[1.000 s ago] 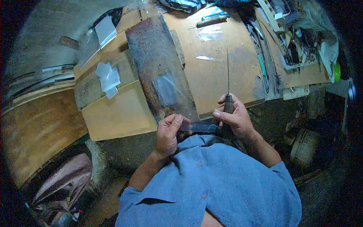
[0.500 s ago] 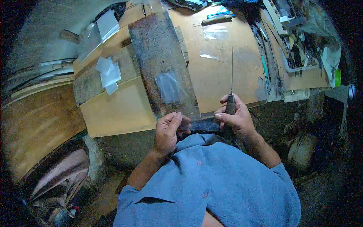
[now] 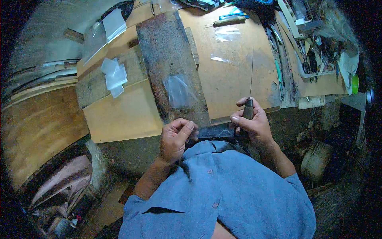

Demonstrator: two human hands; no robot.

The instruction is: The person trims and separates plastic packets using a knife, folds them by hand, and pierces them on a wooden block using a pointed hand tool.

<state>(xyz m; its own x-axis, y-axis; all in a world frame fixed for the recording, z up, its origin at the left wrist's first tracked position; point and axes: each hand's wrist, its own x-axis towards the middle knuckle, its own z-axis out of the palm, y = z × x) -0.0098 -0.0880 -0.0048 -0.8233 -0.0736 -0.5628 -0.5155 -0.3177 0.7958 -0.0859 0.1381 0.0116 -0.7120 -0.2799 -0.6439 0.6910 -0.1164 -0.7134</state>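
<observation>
My right hand grips the dark handle of an awl. Its long thin spike points up and away over the tabletop. My left hand is closed, thumb pressed to the fingers, at the near end of a dark wooden board; what it pinches is hard to make out. A faint clear film glints low between my hands, and its outline is unclear. On the board, just beyond my left hand, lie several clear plastic sheets.
Another pile of clear sheets rests on a wooden plank at left. Beyond lie a wooden-handled pointed tool, a blue-handled tool and small plastic pieces. A tray of tools stands at right.
My right hand and the awl have shifted slightly to the right, away from my left hand. The left hand stays closed in nearly the same place.
</observation>
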